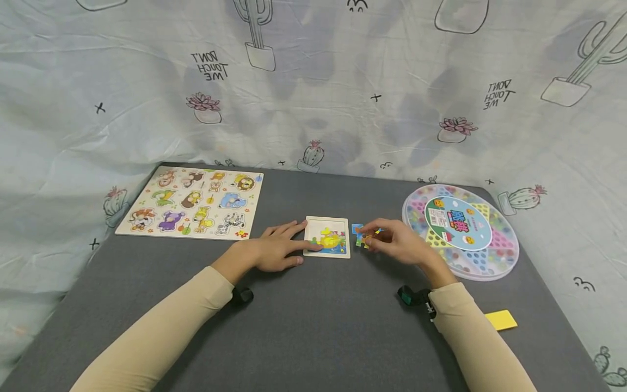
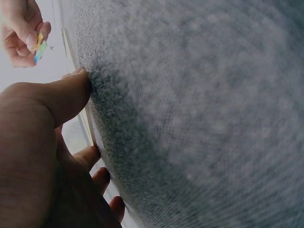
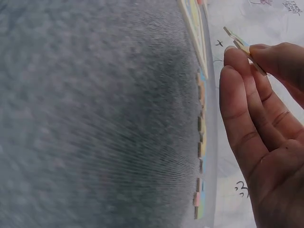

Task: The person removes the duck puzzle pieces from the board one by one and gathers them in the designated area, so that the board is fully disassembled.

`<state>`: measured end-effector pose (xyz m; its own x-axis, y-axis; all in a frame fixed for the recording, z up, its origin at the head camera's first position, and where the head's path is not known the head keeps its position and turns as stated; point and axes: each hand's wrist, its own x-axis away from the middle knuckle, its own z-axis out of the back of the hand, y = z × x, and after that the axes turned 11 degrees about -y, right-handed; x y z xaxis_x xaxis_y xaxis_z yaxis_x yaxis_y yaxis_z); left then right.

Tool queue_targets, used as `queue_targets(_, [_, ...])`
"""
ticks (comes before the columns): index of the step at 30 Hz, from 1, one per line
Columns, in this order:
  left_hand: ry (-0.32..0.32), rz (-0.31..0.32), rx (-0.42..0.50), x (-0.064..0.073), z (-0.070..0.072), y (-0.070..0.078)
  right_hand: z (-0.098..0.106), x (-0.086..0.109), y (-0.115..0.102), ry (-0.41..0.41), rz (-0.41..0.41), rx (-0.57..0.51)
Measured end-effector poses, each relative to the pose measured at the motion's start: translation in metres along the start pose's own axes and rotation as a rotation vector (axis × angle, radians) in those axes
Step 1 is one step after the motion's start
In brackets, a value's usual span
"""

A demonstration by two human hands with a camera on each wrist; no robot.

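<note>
A small square jigsaw tray (image 1: pixel 349 242) with a pale wooden rim lies in the middle of the table, a yellow-and-blue picture partly filling it. My left hand (image 1: pixel 274 247) rests at its left side with fingers spread, the index finger reaching over the rim onto the picture. Just right of the tray, my right hand (image 1: pixel 399 242) pinches a jigsaw piece (image 2: pixel 40 47) between thumb and fingertips, above the table. Beneath that hand lie several loose jigsaw pieces (image 3: pixel 201 128), partly hidden by it in the head view. The held piece's picture is hard to make out.
An animal puzzle board (image 1: pixel 188 235) lies at the back left. A round, clear-covered board game (image 1: pixel 504 239) sits at the right, close to my right forearm. A yellow block (image 1: pixel 502 320) is partly hidden behind the right sleeve. A patterned curtain (image 1: pixel 343 130) hangs behind the table.
</note>
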<state>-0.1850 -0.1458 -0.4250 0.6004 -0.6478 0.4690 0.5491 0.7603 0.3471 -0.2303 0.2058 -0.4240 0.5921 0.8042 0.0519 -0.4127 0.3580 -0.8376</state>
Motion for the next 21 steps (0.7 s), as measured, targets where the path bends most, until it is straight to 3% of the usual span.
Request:
queue_targets(11, [-0.008,0.002,-0.003,-0.0002,0.0002,0.0011,-0.0061,-0.003,0.0107,-0.022,-0.016,0.021])
queue_targets(21, [-0.016,0.024,0.0,0.0007,0.0007,0.001,-0.0087,-0.0067,0.0047,-0.041,-0.124,0.128])
